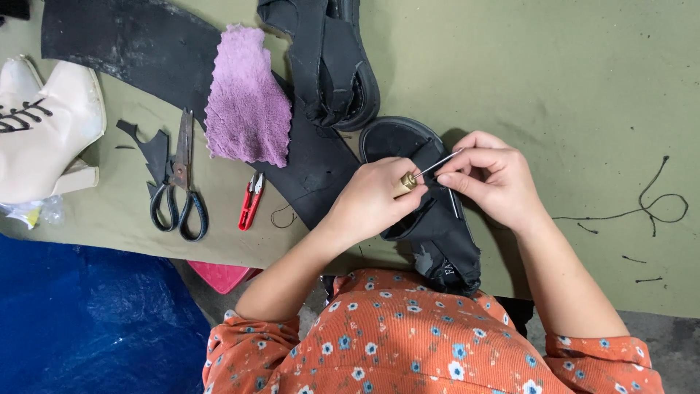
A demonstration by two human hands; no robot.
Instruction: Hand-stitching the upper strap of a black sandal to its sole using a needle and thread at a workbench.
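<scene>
We are in the middle of stitching a black sandal [430, 219], which lies on the olive worktop [554, 80] at centre frame, just above our lap. Our left hand [368, 204] is closed around the brass-collared handle of a sewing awl [407, 182], and our right hand [492, 179] pinches the thin steel needle [440, 162] near its tip, fingers together, over the sandal's strap. We judge the step to be setting or threading the needle before it goes through the strap; the next move seems to call for a steady point on the strap edge and a firm push from the handle.

A second black sandal [343, 66] rests at upper centre, beside a purple cloth [248, 95] lying on a sheet of black rubber [131, 44]. Left of these are scissors [179, 182] and red thread snips [251, 201], well apart from our hands. A cream boot [44, 124] sits at the left edge, and loose black thread [649, 208] trails at the right.

We see no containers on the worktop; a blue plastic sheet [87, 321] fills the lower left.
</scene>
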